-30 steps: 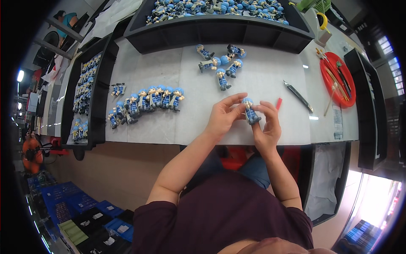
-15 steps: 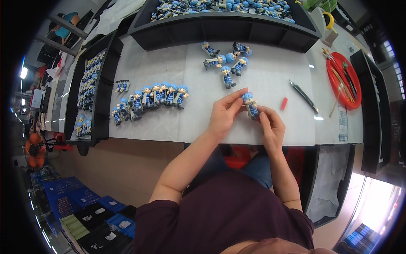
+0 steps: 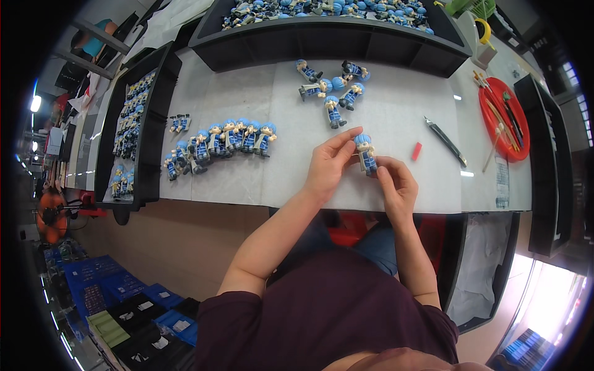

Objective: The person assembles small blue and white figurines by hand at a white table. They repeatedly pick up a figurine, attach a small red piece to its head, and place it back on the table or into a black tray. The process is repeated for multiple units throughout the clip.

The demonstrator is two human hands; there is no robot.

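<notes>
Between my two hands is a small figurine [image 3: 365,154] with blue hair and a blue outfit, held upright over the white table. My left hand [image 3: 331,162] pinches it near the head and side with thumb and fingers. At its feet, the thumb and fingers of my right hand [image 3: 397,182] close on the lower end. Just beyond lies a loose group of similar figurines [image 3: 333,112], some on their backs. To the left, a row of matching figurines [image 3: 230,137] stands packed close together. A short red block [image 3: 417,151] lies right of my hands.
A craft knife [image 3: 447,142] lies at the right, near a red round tray [image 3: 518,154] of brushes and tools. Along the far edge stands a large black bin [image 3: 328,44] full of figurines. Another black tray [image 3: 148,176] holds figurines at the left. A black crate [image 3: 543,179] stands far right.
The figurine has turned slightly and sits a little more upright in my fingers. Both hands stay in nearly the same place.
</notes>
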